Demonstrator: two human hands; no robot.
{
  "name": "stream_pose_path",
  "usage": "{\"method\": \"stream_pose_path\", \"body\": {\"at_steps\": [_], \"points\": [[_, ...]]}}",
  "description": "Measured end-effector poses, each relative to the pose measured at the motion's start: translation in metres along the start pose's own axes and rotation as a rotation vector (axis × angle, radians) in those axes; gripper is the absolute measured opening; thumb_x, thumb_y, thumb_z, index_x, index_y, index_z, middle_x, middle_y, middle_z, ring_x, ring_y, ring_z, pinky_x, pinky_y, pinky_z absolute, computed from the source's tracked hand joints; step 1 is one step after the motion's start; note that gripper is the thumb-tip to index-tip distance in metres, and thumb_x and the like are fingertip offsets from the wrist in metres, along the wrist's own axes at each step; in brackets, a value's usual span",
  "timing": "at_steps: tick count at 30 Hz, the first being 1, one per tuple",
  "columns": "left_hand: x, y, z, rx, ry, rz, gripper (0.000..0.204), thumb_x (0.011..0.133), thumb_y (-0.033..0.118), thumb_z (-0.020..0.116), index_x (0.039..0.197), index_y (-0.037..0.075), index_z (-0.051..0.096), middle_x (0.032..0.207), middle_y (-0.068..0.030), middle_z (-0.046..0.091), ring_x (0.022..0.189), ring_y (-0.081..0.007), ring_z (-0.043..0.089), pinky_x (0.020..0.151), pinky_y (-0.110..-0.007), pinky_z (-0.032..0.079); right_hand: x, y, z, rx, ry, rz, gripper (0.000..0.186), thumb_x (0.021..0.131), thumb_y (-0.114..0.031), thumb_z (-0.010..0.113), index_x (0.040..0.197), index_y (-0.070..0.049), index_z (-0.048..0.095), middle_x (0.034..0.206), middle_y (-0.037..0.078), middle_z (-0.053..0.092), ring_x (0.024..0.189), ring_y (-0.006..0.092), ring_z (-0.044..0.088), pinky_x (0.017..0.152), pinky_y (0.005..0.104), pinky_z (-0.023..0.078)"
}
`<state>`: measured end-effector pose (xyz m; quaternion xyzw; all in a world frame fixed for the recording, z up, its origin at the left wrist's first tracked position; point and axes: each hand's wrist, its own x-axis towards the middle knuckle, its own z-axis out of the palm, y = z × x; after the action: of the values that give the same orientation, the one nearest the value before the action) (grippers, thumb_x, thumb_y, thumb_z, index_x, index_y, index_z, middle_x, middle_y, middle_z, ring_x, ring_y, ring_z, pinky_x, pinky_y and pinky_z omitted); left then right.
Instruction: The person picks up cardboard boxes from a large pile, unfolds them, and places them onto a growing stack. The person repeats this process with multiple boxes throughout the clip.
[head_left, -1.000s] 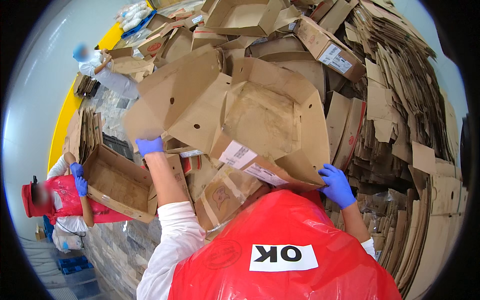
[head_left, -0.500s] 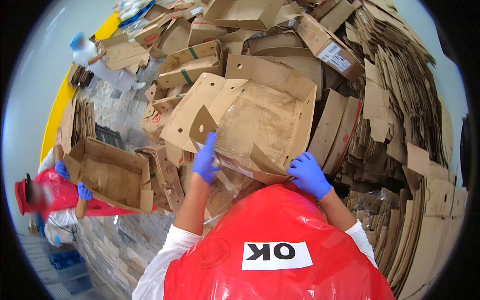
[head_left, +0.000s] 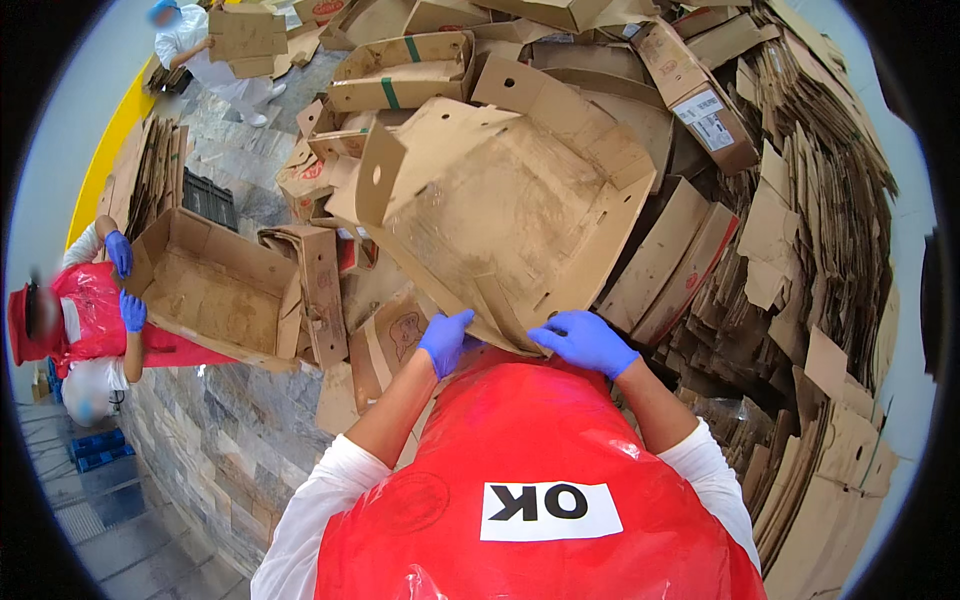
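Note:
An opened cardboard box (head_left: 510,195), brown with a worn, stained inside, rests tilted on the pile before me. My left hand (head_left: 447,342), in a blue glove, is closed at the box's near edge, left of its near corner flap. Close by on the right, my right hand (head_left: 583,343) pinches the same edge, its thumb toward the flap. The ends of the left fingers are partly hidden behind the cardboard. A side flap (head_left: 378,172) with an oval hole stands up at the box's left.
Loose boxes with green tape (head_left: 400,72) lie beyond. Flattened cardboard (head_left: 810,220) is stacked high at right. At left a co-worker in a red apron (head_left: 95,310) holds an open box (head_left: 215,285); farther off, a person in white (head_left: 190,45) holds cardboard. Tiled floor (head_left: 220,430) shows at lower left.
My left hand has come down from the box's left flap to its near edge, nearer my right hand. The right hand has shifted left along the edge, and the box has turned and its left flap risen.

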<state>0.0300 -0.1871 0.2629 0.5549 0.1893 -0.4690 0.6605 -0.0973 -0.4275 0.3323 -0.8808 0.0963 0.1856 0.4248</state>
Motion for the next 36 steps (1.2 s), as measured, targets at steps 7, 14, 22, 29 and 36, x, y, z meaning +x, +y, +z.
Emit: {"method": "stream_pose_path", "body": {"at_steps": [7, 14, 22, 29, 36], "points": [[-0.024, -0.006, 0.014, 0.212, 0.168, 0.192, 0.034, 0.1, 0.019, 0.06, 0.121, -0.007, 0.065, 0.111, -0.0167, 0.073, 0.096, -0.0275, 0.073, 0.077, -0.04, 0.059, 0.036, -0.008, 0.034, -0.164, 0.295, -0.236, 0.048, 0.1, -0.044, 0.063, 0.076, -0.003, 0.066, 0.074, 0.021, 0.067, 0.069, 0.0376, 0.065, 0.067, 0.0476, 0.051], [-0.03, 0.022, -0.013, -0.044, 0.184, 0.142, 0.037, 0.099, 0.016, 0.06, 0.129, -0.007, 0.061, 0.118, -0.0169, 0.071, 0.102, -0.0287, 0.073, 0.092, -0.044, 0.06, 0.016, 0.012, -0.035, 0.928, 0.854, 0.015, 0.033, 0.105, -0.029, 0.063, 0.081, -0.006, 0.056, 0.077, -0.002, 0.052, 0.071, 0.0096, 0.046, 0.064, 0.0327, 0.038], [-0.06, 0.056, -0.001, -0.288, -0.064, 0.136, 0.046, 0.103, 0.019, 0.058, 0.144, 0.001, 0.05, 0.138, -0.0142, 0.063, 0.125, -0.0302, 0.063, 0.103, -0.048, 0.054, -0.091, 0.05, -0.106, 1.409, 1.128, -0.155, 0.049, 0.108, -0.032, 0.052, 0.149, -0.005, 0.047, 0.146, 0.01, 0.056, 0.134, 0.026, 0.053, 0.115, 0.0434, 0.041], [-0.08, 0.08, 0.046, -0.122, -0.143, 0.306, 0.051, 0.099, 0.013, 0.066, 0.145, -0.002, 0.048, 0.138, -0.0155, 0.062, 0.122, -0.0304, 0.065, 0.101, -0.048, 0.056, -0.147, 0.16, 0.029, 1.882, 0.988, 0.263, 0.047, 0.104, -0.04, 0.049, 0.142, -0.011, 0.053, 0.14, 0.011, 0.058, 0.123, 0.0309, 0.057, 0.106, 0.048, 0.047], [-0.082, 0.081, 0.063, 0.074, -0.117, 0.386, 0.048, 0.098, 0.015, 0.068, 0.14, -0.004, 0.054, 0.131, -0.0157, 0.066, 0.112, -0.0277, 0.07, 0.096, -0.043, 0.059, -0.19, 0.203, 0.065, 1.917, 1.144, 0.474, 0.056, 0.101, -0.049, 0.049, 0.137, -0.006, 0.057, 0.131, 0.014, 0.062, 0.117, 0.0327, 0.059, 0.106, 0.0481, 0.046]]}}
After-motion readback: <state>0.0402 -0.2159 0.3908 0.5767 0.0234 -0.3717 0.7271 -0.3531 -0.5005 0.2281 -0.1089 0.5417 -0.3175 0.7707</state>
